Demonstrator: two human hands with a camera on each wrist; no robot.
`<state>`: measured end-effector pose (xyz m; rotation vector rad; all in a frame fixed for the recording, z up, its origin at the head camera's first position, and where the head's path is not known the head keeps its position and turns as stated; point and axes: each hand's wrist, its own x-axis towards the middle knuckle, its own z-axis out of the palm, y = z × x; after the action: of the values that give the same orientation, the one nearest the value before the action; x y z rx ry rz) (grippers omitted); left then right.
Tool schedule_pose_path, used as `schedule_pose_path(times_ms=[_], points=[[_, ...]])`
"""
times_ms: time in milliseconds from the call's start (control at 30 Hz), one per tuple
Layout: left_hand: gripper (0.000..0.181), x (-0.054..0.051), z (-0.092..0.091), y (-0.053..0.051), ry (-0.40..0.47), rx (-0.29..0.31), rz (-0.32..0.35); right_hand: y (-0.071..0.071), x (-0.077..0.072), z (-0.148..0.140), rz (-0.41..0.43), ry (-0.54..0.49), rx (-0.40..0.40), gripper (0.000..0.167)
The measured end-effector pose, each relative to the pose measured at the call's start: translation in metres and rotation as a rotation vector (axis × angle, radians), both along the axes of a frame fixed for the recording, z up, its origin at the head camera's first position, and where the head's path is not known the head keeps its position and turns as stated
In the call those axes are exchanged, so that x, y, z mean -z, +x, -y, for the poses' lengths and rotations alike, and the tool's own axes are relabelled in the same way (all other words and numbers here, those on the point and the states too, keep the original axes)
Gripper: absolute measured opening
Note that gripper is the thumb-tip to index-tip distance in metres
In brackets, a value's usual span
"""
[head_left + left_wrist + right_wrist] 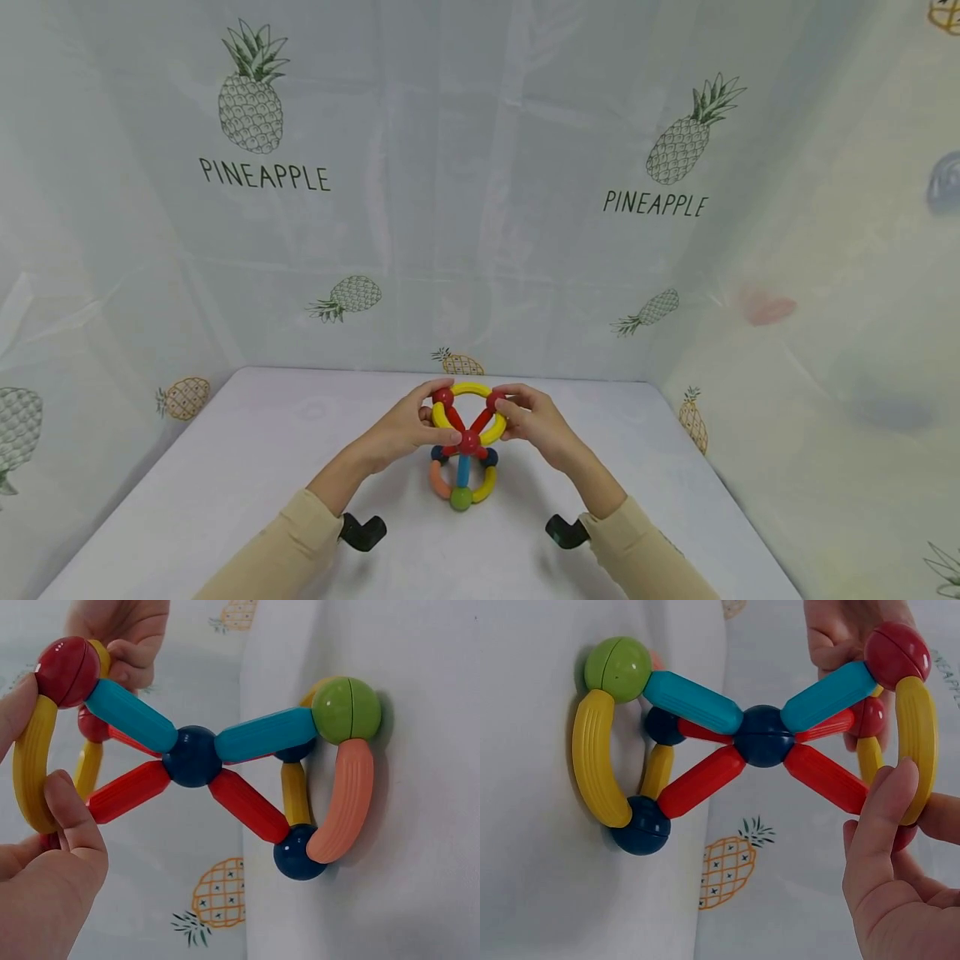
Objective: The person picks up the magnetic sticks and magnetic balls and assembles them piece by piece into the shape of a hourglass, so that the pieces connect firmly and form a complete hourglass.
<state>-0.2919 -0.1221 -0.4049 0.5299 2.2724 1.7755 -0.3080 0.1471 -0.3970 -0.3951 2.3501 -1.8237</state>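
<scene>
A ball-and-stick building toy (463, 472) stands upright on the table. Its lower ring joins a green ball (461, 499) and two navy balls with curved sticks, one salmon (349, 799) and two yellow. Straight blue and red sticks meet at a central navy ball (763, 736). On top, three red balls and yellow curved sticks (471, 388) form another ring. My left hand (397, 429) holds this ring's left side, thumb by the front red ball (468, 442). Opposite, my right hand (542, 423) grips the ring near the right red ball (496, 401).
The white table (300, 417) carries the toy's lower ring. Behind it hangs a pale curtain (450, 208) printed with pineapples, and similar sheets close off both sides. A black curved piece (363, 532) juts from the left sleeve, another (566, 532) from the right.
</scene>
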Motion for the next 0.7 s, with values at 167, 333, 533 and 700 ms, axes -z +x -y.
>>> schedule_pose_path(times_ms=[167,333,533,700], points=[[0.090,0.0021,0.0007,-0.0005,0.009,0.002,0.009,0.0013,-0.0021,0.0013,0.002,0.000,-0.002,0.039],[0.089,0.0015,0.0010,-0.0002,0.001,0.012,-0.004,0.0015,-0.0027,0.0021,0.005,0.002,0.001,0.038],[0.091,-0.0011,0.0014,0.0002,-0.014,0.014,-0.018,0.0004,-0.0013,0.0009,-0.004,0.009,0.004,0.038],[0.091,-0.0032,0.0012,0.0017,-0.023,0.013,-0.031,0.0000,-0.0020,0.0004,-0.003,0.009,0.006,0.038]])
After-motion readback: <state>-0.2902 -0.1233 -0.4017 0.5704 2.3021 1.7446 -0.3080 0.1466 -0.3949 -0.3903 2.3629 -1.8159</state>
